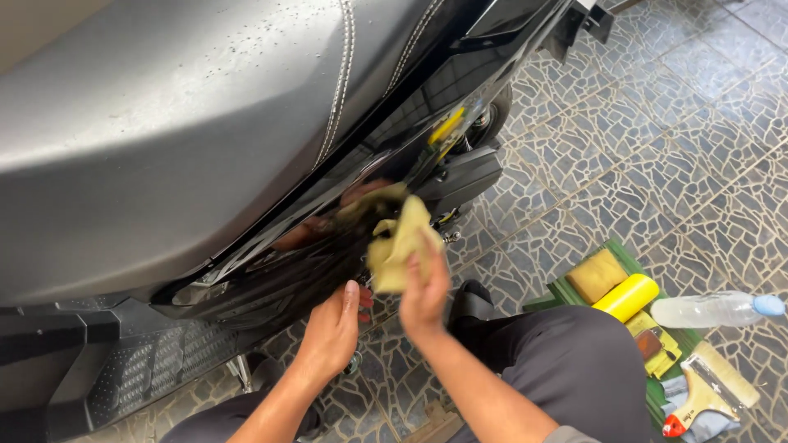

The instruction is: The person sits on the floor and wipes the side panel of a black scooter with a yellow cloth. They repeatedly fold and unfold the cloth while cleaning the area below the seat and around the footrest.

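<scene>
2 bare hands work low on the side of a scooter: the right hand has its fingers curled around a crumpled yellow cloth, pressing it against the glossy black side panel, while the left hand sits just below and beside it, fingers together and curved in toward the panel's lower edge, holding nothing that can be seen. The panel is mirror-smooth and reflects the cloth and the hands. Above it runs a matte grey seat with pale stitched seams and a scatter of water droplets. Lower left, the black footboard is textured with small raised studs. The floor is tiled in an irregular grey-blue mosaic. To the right, on a green mat, lie a tan rectangular sponge and a bright yellow cylinder beside it; a clear plastic bottle with a blue cap lies on its side, and a flat brush with a pale wooden handle rests nearer the person's dark grey trouser knee
</scene>
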